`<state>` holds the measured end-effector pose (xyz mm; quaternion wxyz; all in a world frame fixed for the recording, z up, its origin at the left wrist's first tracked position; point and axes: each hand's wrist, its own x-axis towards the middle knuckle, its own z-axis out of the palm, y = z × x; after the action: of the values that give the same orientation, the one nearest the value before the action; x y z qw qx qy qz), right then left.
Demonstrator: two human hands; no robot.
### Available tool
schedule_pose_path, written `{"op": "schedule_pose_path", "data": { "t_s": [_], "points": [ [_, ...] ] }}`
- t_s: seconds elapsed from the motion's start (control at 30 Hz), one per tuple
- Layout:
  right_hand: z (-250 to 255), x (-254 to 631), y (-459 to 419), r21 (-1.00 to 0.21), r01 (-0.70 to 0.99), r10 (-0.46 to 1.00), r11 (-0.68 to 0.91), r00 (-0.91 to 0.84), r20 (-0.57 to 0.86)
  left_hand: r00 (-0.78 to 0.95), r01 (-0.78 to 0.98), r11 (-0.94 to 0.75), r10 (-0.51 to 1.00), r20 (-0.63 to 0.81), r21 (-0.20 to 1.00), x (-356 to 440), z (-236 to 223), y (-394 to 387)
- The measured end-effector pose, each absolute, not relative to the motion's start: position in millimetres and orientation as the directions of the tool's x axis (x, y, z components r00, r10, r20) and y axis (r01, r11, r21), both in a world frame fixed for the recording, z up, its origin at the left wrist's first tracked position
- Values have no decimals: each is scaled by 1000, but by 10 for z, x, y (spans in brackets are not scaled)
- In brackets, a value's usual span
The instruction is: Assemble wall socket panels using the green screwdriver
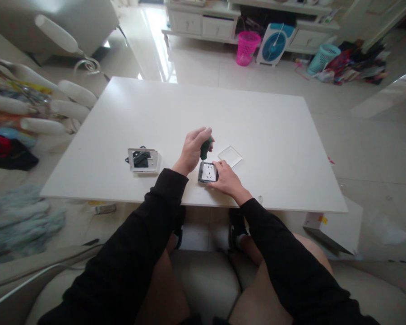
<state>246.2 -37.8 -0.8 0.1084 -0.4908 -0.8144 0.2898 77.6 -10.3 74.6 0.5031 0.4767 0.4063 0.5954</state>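
Observation:
My left hand (193, 146) is wrapped round the dark green handle of a screwdriver (205, 150), held upright with its tip down at the left edge of a wall socket (209, 172). That socket has a white face with several slots and a dark frame, and it lies on the table. My right hand (227, 178) grips the socket's right side, thumb at the near edge and fingers at the far edge. A clear rectangular cover (230, 156) lies just beyond my right hand. Further left on the table sits a white frame (143, 160) with black parts inside.
The white table (257, 122) spans the view in front of me. A small clear piece (260, 198) lies near its front edge. Beyond it, on the floor, stand a pink basket (247, 47), a blue fan (274, 44) and a light blue basket (323, 58). A metal rack (64, 92) is at the left.

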Motion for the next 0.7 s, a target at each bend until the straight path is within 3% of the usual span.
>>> {"op": "schedule_pose_path", "data": {
  "t_s": [0.7],
  "points": [
    [-11,2461,-384,-576,734,862,361,-499,-96,-81,-222,-117,992,101,968,826,768,-86]
  ]
}}
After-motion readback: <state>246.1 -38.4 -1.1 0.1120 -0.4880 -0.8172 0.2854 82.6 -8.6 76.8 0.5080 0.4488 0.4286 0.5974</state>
